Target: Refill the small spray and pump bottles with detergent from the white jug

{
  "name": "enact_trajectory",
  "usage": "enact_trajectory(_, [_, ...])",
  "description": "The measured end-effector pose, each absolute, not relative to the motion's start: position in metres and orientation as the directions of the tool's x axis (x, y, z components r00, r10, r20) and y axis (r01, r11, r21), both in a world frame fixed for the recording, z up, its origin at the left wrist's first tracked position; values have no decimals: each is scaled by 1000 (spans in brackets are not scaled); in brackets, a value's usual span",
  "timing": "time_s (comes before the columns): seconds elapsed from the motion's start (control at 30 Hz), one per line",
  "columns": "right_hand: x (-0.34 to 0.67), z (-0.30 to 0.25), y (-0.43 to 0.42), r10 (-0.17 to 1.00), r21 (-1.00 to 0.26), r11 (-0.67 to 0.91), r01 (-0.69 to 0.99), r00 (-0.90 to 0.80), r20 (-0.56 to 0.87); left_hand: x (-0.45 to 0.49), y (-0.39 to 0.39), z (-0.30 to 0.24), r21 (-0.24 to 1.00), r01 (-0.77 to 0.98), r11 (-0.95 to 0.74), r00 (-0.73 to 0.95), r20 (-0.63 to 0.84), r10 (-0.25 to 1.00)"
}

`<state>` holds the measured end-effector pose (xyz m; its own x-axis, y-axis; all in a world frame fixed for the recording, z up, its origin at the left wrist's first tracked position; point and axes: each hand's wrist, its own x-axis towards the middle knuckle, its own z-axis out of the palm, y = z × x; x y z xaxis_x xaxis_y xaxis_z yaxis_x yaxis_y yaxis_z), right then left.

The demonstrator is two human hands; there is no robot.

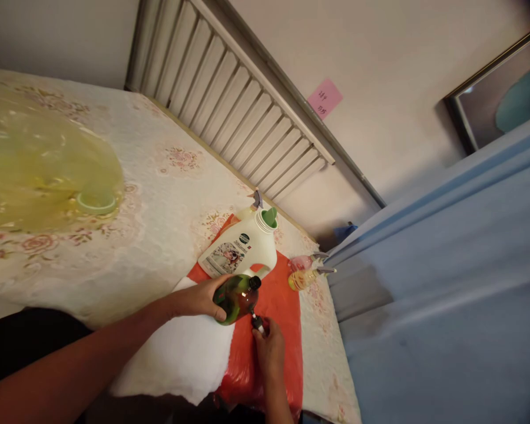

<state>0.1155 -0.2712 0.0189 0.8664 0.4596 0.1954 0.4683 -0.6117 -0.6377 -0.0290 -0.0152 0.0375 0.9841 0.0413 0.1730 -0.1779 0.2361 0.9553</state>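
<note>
The table (159, 194) ran on bare to the left and far side; its right edge dropped off just beyond the red cloth (282, 306). The left hand (201, 297) reached in from the left, fingers wrapped round a green bottle (236, 297) tilted over the cloth, just in front of a white jug (241, 247). The right hand (268, 347) came up from below, fingers pinched on a small black cap (258, 323) just beside the bottle's neck
</note>
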Motion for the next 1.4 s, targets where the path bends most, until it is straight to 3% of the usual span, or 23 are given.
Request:
enact_trajectory(0.37, [113,43,-262,378,-709,-580,401,904,202,-28,-15,34,951,-217,219,976,214,35])
enact_trajectory(0.57, [93,82,-237,521,-908,-300,294,847,102,-26,-16,31,957,-217,193,976,211,53])
enact_trajectory(0.77, [76,103,-210,617,-941,-137,309,770,163,-26,-18,34,957,-214,195,977,211,34])
enact_trajectory(1.03, [70,111,-192,627,-938,-157,310,765,148,-29,-22,41,953,-215,212,976,217,15])
enact_trajectory(1.4, [69,113,-191,588,-942,-169,291,796,140,-31,-26,42,977,-178,113,982,169,83])
